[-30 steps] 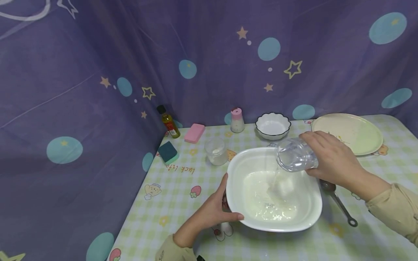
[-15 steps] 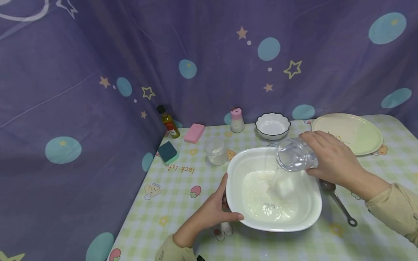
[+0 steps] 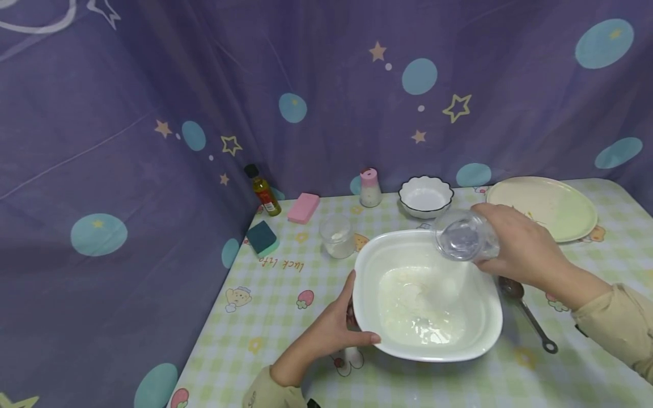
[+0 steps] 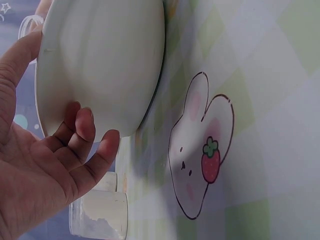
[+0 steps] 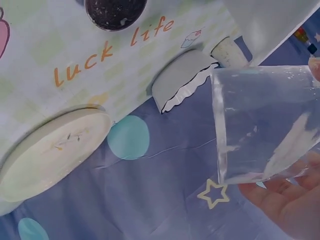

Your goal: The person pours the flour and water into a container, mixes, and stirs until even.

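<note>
The right hand gripped the tipped cup over the basin; the left hand clasped the rim. Pouring appeared finished. Next move: right the cup and set it aside.

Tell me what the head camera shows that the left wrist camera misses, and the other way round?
Only the head view shows the right hand tipping a clear glass over the basin, plus the oil bottle, sponges and plate. Only the left wrist view shows the basin's underside and a rabbit print on the tablecloth up close. Both show the left hand gripping the white basin and a small glass beyond.
</note>
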`<state>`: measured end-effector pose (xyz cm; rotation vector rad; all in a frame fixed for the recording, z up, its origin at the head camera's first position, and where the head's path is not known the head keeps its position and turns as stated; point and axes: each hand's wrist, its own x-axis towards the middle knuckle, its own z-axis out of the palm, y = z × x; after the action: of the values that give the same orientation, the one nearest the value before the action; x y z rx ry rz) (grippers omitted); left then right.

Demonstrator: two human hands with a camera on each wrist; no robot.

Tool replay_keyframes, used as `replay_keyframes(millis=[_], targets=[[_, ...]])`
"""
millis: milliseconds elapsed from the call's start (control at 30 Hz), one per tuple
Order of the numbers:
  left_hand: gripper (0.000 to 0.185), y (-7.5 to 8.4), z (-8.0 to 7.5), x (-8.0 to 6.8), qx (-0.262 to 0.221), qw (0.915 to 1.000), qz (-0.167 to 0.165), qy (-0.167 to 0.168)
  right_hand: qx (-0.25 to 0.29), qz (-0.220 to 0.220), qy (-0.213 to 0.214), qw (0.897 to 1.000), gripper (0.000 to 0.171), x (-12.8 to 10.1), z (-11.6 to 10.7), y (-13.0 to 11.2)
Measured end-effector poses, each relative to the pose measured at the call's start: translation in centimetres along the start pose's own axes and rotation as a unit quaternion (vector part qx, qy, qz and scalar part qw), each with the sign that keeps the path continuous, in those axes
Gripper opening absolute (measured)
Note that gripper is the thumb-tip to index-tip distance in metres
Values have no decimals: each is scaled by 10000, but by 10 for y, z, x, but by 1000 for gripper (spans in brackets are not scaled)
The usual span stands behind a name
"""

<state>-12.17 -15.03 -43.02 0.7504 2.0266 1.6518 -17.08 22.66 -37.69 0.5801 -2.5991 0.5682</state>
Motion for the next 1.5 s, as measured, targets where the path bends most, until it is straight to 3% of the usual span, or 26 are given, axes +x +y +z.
replay_keyframes(millis=[167,367,567,1000,1200,1500], targets=[[120,6,1,-1,43,10000,-58,25,166,235,162,9995,92,2,-2,7],[121,-3,-1,-1,120,9999,-71,62,590,796,234,9948,97,6,-4,21],[121,-5,-2,-2,159,9997,-148,109,1163,1497,160,9817,101,7,-3,36],[121,-9,-2,-2,181,9997,-142,121,1961,2316,216,9526,102,3,14,63],[121,-10,-1,-1,97,9998,-115,91,2217,2540,205,9412,100,-1,25,75],[121,-7,-1,-2,139,9998,-148,85,2210,2519,111,9421,104,-8,40,85]])
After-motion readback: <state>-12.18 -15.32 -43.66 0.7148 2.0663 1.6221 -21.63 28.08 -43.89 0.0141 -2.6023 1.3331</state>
